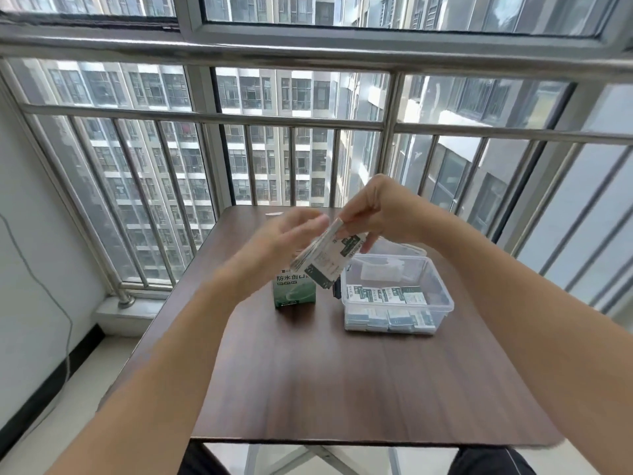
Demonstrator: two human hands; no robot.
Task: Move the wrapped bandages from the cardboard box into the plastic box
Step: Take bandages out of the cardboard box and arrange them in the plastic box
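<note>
A green and white cardboard box (291, 293) stands upright on the brown table (342, 389). Just right of it sits a clear plastic box (442, 299) with several wrapped bandages (387, 296) lined up inside. My right hand (380, 214) pinches a stack of wrapped bandages (325, 258) by its top end, tilted in the air above the gap between the two boxes. My left hand (291, 234) is blurred, its fingers spread, close to the left side of the stack. Whether it touches the stack I cannot tell.
The plastic box's clear lid (400, 250) lies behind it. One small white strip (274, 213) lies at the table's far edge. A metal railing (308, 121) and a window stand right behind the table. A white wall (41, 234) is at the left.
</note>
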